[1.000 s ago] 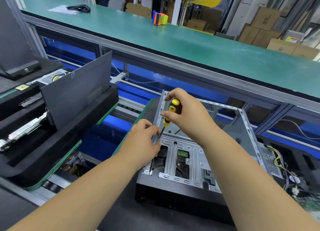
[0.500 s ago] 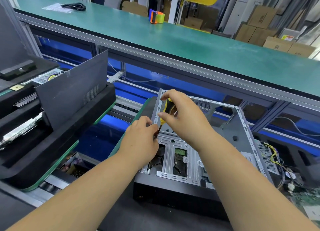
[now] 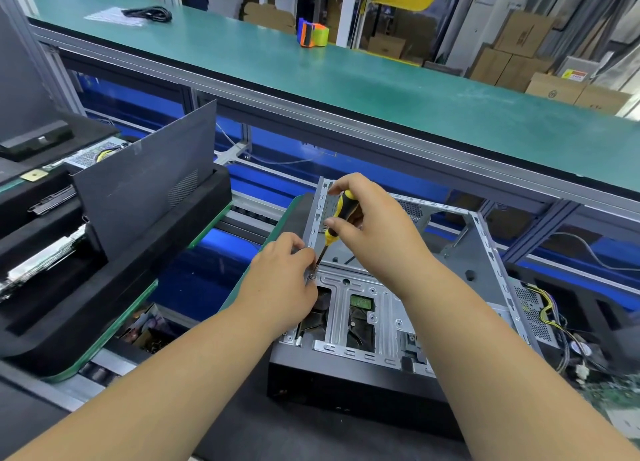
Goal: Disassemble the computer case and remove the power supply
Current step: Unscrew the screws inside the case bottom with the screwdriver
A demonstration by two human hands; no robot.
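Observation:
An open grey computer case [image 3: 485, 252] lies on its side in front of me, its silver drive bracket [image 3: 384, 308] facing up. My right hand [image 3: 377, 232] grips a yellow-and-black screwdriver [image 3: 341, 214], held upright with its tip on a screw [image 3: 312, 277] at the bracket's left corner. My left hand [image 3: 280, 280] pinches the screwdriver shaft just above that screw. A power supply [image 3: 533, 311] with yellow wires lies outside the case at the right.
A black foam tray [image 3: 104, 298] holding a dark side panel [image 3: 149, 180] and other parts stands at the left. A long green workbench [image 3: 346, 79] runs behind, with a tape dispenser [image 3: 313, 34] and a black cable [image 3: 149, 12]. Cardboard boxes are stacked far right.
My right hand has shifted slightly on the screwdriver handle, as in turning it. The tip stays on the same screw, and my left hand stays at the shaft.

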